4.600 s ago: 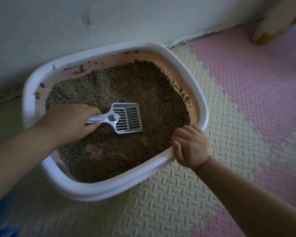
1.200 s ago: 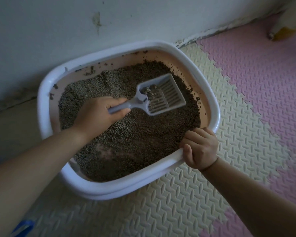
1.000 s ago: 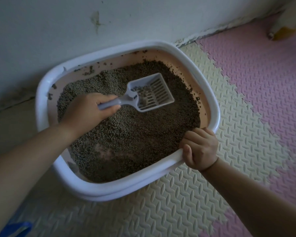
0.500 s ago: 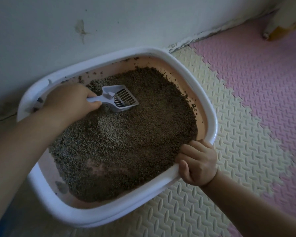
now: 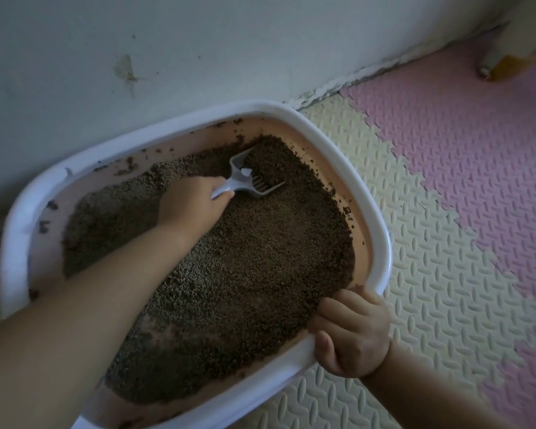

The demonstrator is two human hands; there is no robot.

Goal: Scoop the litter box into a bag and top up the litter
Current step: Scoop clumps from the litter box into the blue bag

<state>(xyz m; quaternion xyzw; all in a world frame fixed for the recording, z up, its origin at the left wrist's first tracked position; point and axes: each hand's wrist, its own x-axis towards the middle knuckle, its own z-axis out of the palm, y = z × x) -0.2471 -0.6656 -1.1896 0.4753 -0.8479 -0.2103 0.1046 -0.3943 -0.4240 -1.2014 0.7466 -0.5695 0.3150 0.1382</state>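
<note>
The white-rimmed, peach-lined plastic litter box (image 5: 381,243) looks smooth with a dull sheen, its inner walls flecked with stuck brown crumbs; the grey-brown granular litter (image 5: 245,258) is coarse, pebbly and matt; the pale grey slotted plastic scoop (image 5: 245,178) is smooth and faintly glossy; the cream and pink foam floor tiles (image 5: 430,289) are soft-looking and matt, embossed with a raised herringbone tread, their edges cut in interlocking teeth; the pale painted wall (image 5: 229,51) is matt, chipped and stained.
</note>
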